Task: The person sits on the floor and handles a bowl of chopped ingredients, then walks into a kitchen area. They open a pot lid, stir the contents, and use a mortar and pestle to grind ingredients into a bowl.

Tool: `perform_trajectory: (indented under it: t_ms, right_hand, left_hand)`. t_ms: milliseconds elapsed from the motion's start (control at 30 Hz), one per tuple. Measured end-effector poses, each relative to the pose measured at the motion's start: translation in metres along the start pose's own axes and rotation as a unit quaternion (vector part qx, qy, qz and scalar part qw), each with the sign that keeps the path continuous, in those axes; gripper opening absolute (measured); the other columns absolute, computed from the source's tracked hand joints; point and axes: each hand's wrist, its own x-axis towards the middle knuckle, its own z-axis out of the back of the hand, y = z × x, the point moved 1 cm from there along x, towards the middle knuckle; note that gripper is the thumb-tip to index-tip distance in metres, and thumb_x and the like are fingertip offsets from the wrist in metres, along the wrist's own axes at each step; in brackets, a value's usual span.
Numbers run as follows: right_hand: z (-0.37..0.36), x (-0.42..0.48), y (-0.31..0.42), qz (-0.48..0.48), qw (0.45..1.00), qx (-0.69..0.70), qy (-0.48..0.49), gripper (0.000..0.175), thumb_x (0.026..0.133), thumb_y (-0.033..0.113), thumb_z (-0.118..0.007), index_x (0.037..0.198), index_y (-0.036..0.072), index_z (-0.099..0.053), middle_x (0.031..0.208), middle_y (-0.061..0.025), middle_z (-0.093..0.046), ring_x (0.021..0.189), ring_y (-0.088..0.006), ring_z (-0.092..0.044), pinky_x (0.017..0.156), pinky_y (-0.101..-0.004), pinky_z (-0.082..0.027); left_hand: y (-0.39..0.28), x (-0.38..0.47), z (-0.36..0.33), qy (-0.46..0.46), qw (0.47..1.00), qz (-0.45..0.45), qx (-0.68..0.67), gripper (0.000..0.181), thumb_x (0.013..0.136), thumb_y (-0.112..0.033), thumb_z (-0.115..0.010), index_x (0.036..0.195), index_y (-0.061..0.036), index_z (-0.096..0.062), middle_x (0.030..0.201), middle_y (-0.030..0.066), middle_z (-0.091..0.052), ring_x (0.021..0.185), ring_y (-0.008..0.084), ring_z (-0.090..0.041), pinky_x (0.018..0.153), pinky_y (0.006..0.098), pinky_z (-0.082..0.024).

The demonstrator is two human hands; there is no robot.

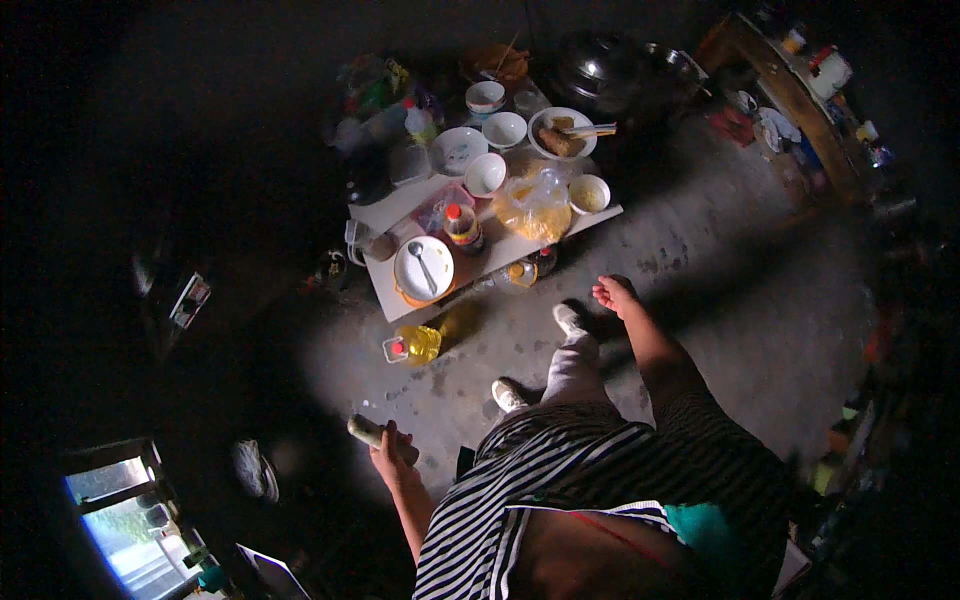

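My left hand (394,451) is closed around a pale green, elongated object (366,430), perhaps a vegetable; the fingers cover its middle. At the right, my right hand (616,294) hangs above the floor with loosely curled fingers and nothing visible in it. Ahead stands a table (381,294) bearing a white plate (409,262) with a metal spoon (422,268), a dark bottle with a red cap (463,228), a plastic bag of yellow food (536,214), several white bowls (485,175) and a dish of food with chopsticks (556,142).
A jug of yellow oil (418,345) stands on the floor before the table, with more bottles (520,274) by the table's edge. A large metal pot (592,75) is behind. A wooden-edged counter (802,112) is at upper right, a window (135,540) at lower left.
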Motion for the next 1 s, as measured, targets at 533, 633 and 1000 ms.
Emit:
perform_trajectory:
  t_ms: [533,633,1000]
  right_hand:
    - [0.009,0.214,0.118,-0.027,0.987,-0.135,-0.081,0.020,0.088,0.024,-0.056,0.098,0.009,-0.048,0.079,-0.0073,-0.061,0.065,-0.0201,-0.066,0.055,-0.0351,-0.054]
    - [0.006,0.236,0.121,-0.054,0.990,-0.110,-0.076,0.026,0.090,0.023,-0.053,0.111,0.010,-0.046,0.082,-0.0111,-0.064,0.065,-0.0213,-0.066,0.055,-0.0349,-0.055]
    - [0.017,0.253,0.117,0.005,0.976,-0.196,-0.093,0.030,0.089,0.012,-0.045,0.119,0.009,-0.045,0.080,-0.0123,-0.064,0.051,-0.0183,-0.062,0.038,-0.0248,-0.047]
  left_hand:
    - [0.014,-0.077,-0.208,-0.150,0.979,0.136,-0.018,0.020,0.082,-0.019,-0.066,0.075,-0.0115,-0.049,0.063,-0.0007,-0.045,0.057,0.0119,-0.044,0.063,0.0301,-0.041]
    - [0.017,-0.083,-0.222,-0.145,0.980,0.139,-0.005,0.020,0.082,-0.019,-0.066,0.076,-0.0113,-0.049,0.063,-0.0007,-0.046,0.059,0.0117,-0.045,0.067,0.0314,-0.042]
    - [0.028,-0.111,-0.233,-0.208,0.970,0.126,-0.013,0.019,0.083,-0.020,-0.065,0.080,-0.0102,-0.049,0.065,-0.0001,-0.049,0.059,0.0126,-0.047,0.068,0.0321,-0.043]
